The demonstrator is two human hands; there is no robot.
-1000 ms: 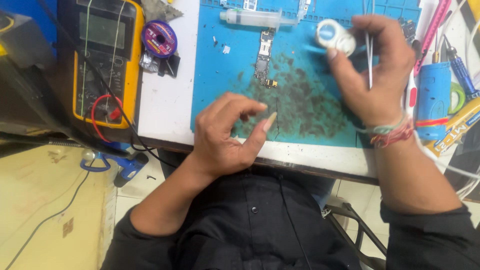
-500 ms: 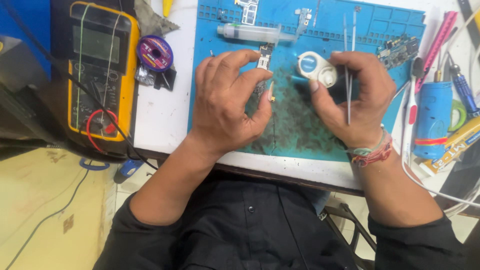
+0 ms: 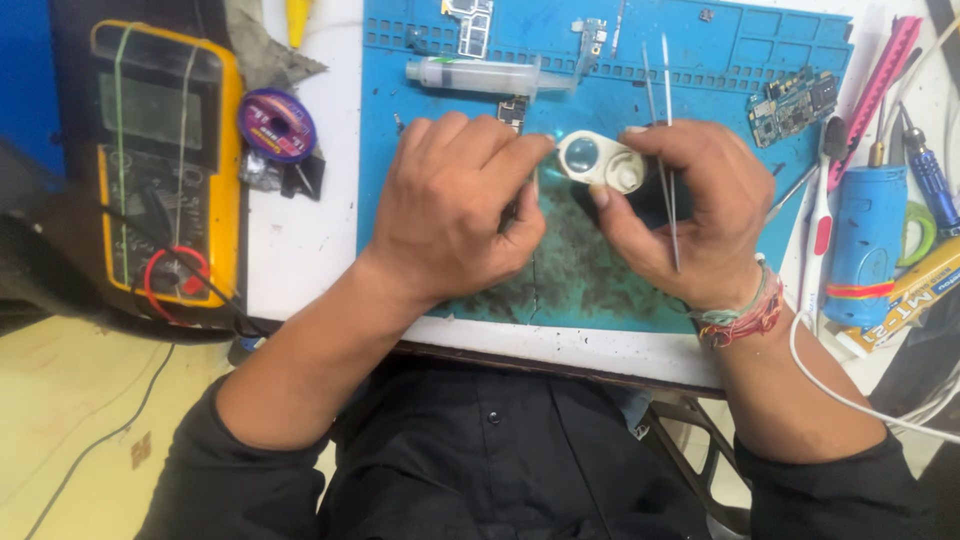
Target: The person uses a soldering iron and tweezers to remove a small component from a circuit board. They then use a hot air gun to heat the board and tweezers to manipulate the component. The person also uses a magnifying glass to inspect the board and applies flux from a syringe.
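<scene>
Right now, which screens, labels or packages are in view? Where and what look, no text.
Multimeter: far left of the bench, yellow case, dark body, blank grey screen near its top.
Solder wick spool: right of the multimeter, round, purple label.
Syringe: top of the blue mat, clear tube, pale label.
Blue canister: right of the right hand, red band.
Yellow package: far right edge, dark print.
</scene>
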